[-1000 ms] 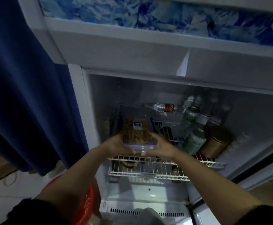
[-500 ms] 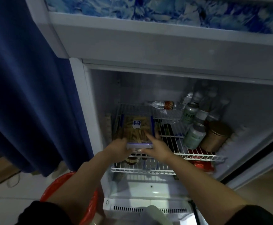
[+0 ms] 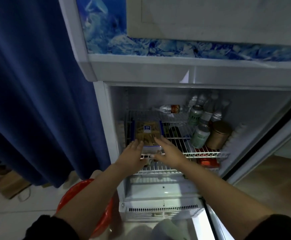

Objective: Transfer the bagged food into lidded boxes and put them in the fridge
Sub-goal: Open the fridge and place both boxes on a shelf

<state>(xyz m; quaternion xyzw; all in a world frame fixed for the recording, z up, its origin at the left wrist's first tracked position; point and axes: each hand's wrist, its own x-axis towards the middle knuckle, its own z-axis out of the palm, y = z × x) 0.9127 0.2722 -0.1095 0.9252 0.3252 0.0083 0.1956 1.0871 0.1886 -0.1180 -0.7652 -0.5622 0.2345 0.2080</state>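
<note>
Lidded box (image 3: 147, 131) between flat hands

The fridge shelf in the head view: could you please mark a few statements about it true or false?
1. The clear lidded plastic box of pale food sticks lies on the upper white wire shelf. True.
2. The box sits at the right end of the shelf. False: it is at the left end, beside the fridge wall.
3. The left hand and the right hand have straight fingers at the box's near end. True.
4. The round gold tin stands left of the box. False: it stands at the right, next to the green drink cans.
5. A clear water bottle lies on its side at the back. True.
</note>
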